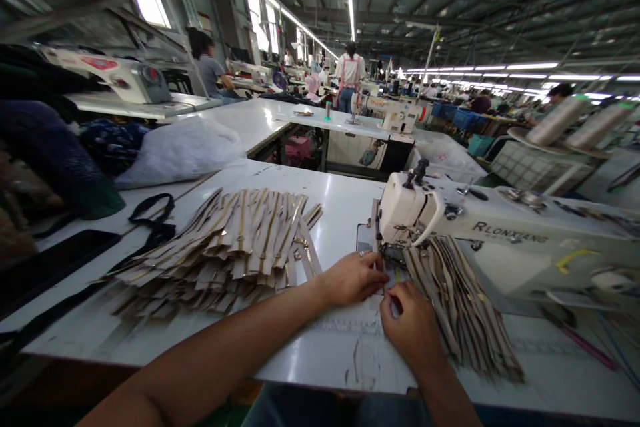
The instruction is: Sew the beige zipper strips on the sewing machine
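A beige zipper (375, 217) runs under the needle area of a white sewing machine (407, 207). My left hand (353, 278), a ring on one finger, has its fingers bent and pressed on the zipper just in front of the presser foot. Close by, my right hand (413, 321) pinches with thumb and forefinger at the near end of the strip; the fingertips partly hide what they grip. To the left lies a large heap of beige zippers (250, 233) with gold teeth. Another bundle of zippers (463, 307) lies right of my right hand, beneath the machine arm.
A white plastic bag (185, 147) and a black strap (153, 213) lie left of the heap. Thread cones (560, 120) stand at the right. A purple-handled tool (587, 343) rests at the right front. Beyond are another sewing machine (393, 110) and several people.
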Demonstrator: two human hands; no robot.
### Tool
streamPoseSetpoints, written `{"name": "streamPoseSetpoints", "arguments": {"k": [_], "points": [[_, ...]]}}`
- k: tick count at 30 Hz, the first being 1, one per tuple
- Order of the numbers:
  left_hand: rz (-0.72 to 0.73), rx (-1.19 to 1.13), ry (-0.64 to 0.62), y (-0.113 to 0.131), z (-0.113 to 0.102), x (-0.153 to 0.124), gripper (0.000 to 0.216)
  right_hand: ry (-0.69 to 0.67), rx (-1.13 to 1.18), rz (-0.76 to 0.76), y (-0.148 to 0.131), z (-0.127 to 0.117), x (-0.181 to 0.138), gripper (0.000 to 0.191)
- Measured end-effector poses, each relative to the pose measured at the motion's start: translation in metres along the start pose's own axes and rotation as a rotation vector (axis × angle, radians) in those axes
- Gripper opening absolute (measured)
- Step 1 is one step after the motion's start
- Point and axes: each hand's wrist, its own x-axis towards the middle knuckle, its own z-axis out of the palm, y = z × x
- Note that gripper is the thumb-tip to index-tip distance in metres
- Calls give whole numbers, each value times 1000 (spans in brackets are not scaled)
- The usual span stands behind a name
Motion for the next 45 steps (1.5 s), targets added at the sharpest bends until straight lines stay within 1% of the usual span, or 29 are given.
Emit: {"name": "streamPoseSetpoints", "arguments": {"k": [12, 17, 21, 25, 29, 35, 43, 45], "points": [[-58, 88, -12, 2, -1, 1, 22, -40, -87, -9, -6, -5, 8, 15], [-113, 133, 14, 5, 2, 2, 25, -107, -147, 28, -9, -4, 13, 22], [-167, 130, 22, 5, 3, 3, 24, -110, -178, 27, -8, 0, 19, 28], [-195, 118, 32, 3, 3, 2, 31, -112, -200, 4, -7, 2, 22, 37], [-213, 97, 24, -1, 4, 1, 39, -114, -215, 8, -6, 3, 20, 35], [-242, 81, 13, -7, 4, 2, 48, -67, -196, 2, -5, 6, 17, 33], [-272, 62, 16, -5, 4, 0, 54, 0, -179, -4, -1, 12, 9, 29], [-265, 46, -1, -6, 4, -1, 56, 30, -174, -13, 0, 15, 6, 28]]}}
